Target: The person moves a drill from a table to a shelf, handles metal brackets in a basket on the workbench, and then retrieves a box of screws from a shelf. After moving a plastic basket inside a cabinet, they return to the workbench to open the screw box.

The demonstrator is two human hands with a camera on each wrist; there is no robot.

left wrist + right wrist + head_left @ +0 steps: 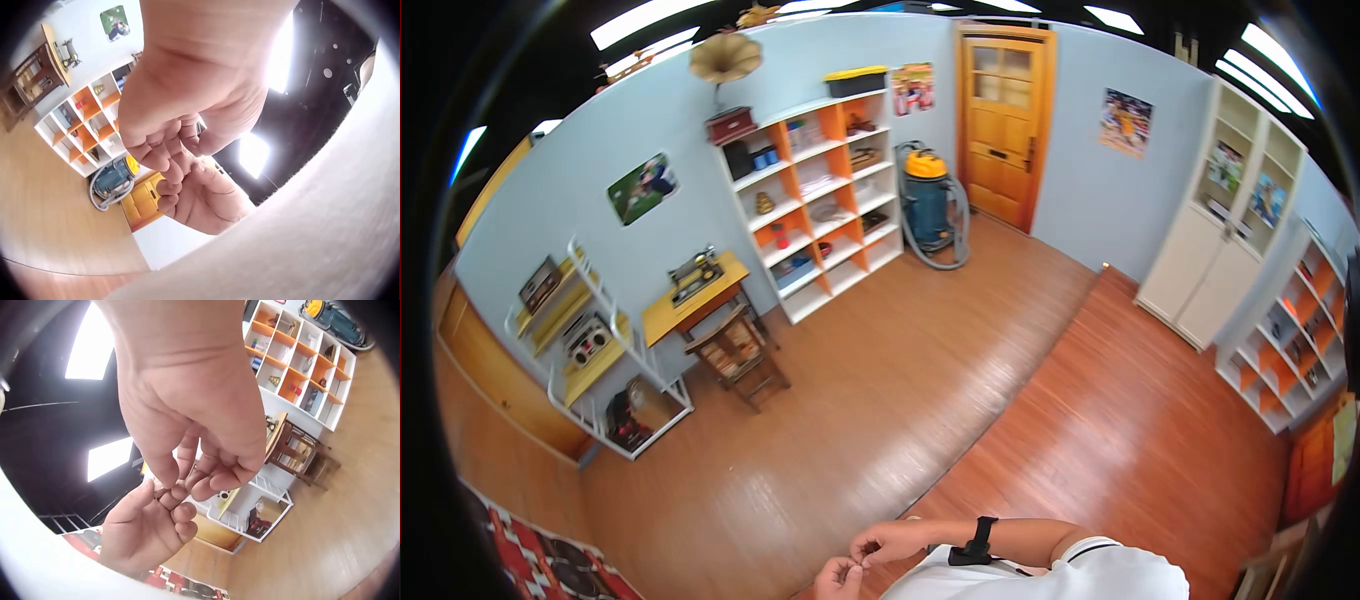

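Observation:
Both bare hands meet at the fingertips low in front of the body. In the head view the right hand (888,541) reaches in from the right, a black band (975,545) on its wrist. Beside it the left hand (837,579) is partly cut off by the lower edge. The left wrist view shows the left hand (194,87) with loosely bent fingers touching the right hand's fingertips (170,187). From the right wrist, the right hand (194,406) bends its fingers loosely over the left hand (144,531). No object shows between them.
A wooden chair (735,355) stands at a yellow table (700,295) with a sewing machine (695,275). Behind are a white-and-orange shelf (810,200), a vacuum cleaner (930,200) and a wooden door (1000,120). A white rack (615,345) is left; a white cabinet (1200,265) right.

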